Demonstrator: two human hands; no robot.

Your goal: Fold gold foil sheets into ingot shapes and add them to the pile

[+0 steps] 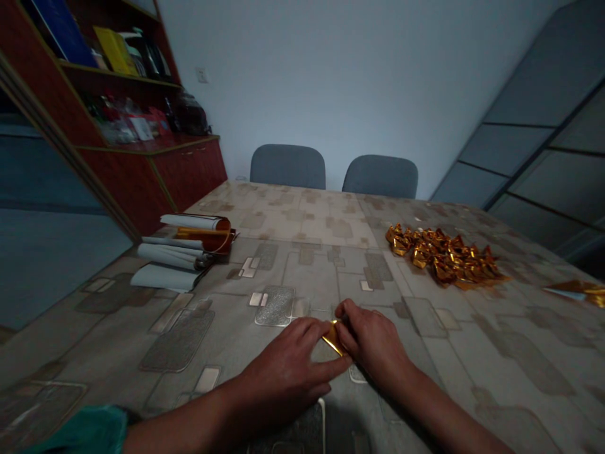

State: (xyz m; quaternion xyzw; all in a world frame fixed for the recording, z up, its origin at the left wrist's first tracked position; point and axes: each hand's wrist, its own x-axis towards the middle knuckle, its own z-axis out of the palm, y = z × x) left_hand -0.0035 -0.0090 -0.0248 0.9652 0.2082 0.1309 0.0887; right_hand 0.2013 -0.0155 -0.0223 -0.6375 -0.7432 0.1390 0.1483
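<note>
A small folded piece of gold foil paper [333, 340] is pinched between both hands, low over the table near its front middle. My left hand [295, 359] grips its left side, with thumb and fingers reaching along the lower edge. On the other side, my right hand [371, 331] closes its curled fingers over the foil's right end and hides part of it. Off to the right lies a cluster of folded gold foil pieces [444, 255]. A bent stack of foil sheets with pale grey backs [174, 265] sits at the left.
The table [302, 221] wears a patterned cloth. At the far right edge lies another gold foil piece [579, 292]. Two grey chairs [287, 165] stand behind the table, against the wall. A red-brown cabinet [189, 173] with filled shelves stands at the back left.
</note>
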